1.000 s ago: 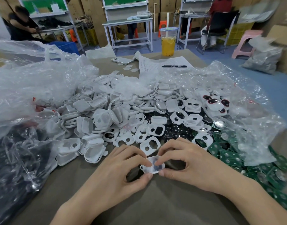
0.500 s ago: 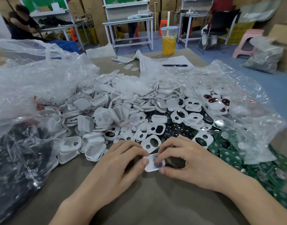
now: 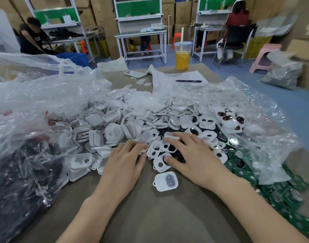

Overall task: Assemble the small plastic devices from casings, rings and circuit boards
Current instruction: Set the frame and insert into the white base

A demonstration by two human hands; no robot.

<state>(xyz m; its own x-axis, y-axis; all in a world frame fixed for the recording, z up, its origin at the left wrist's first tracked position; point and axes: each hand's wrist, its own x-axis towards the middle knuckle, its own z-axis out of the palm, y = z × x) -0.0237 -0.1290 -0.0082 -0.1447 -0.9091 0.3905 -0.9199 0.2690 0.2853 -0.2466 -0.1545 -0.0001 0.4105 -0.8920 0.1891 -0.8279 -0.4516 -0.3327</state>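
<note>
A small white casing with a dark part inside [image 3: 165, 181] lies alone on the brown table, between my wrists and free of both hands. My left hand [image 3: 124, 163] rests on the near edge of the pile of white casings [image 3: 115, 123], fingers spread flat. My right hand [image 3: 192, 156] lies palm down over white rings with holes [image 3: 159, 163], its thumb touching one. Green circuit boards [image 3: 290, 195] lie heaped at the right. Whether either hand holds a part under its fingers is hidden.
Clear plastic bags [image 3: 36, 102] bulge at the left and right of the pile. At the table's far end stand a cup of orange drink [image 3: 182, 57], a phone [image 3: 135, 74], and paper with a pen [image 3: 188, 81]. Other people sit at benches behind.
Both hands let go of the small casing they pinched together, left it on the table and moved forward onto the pile.
</note>
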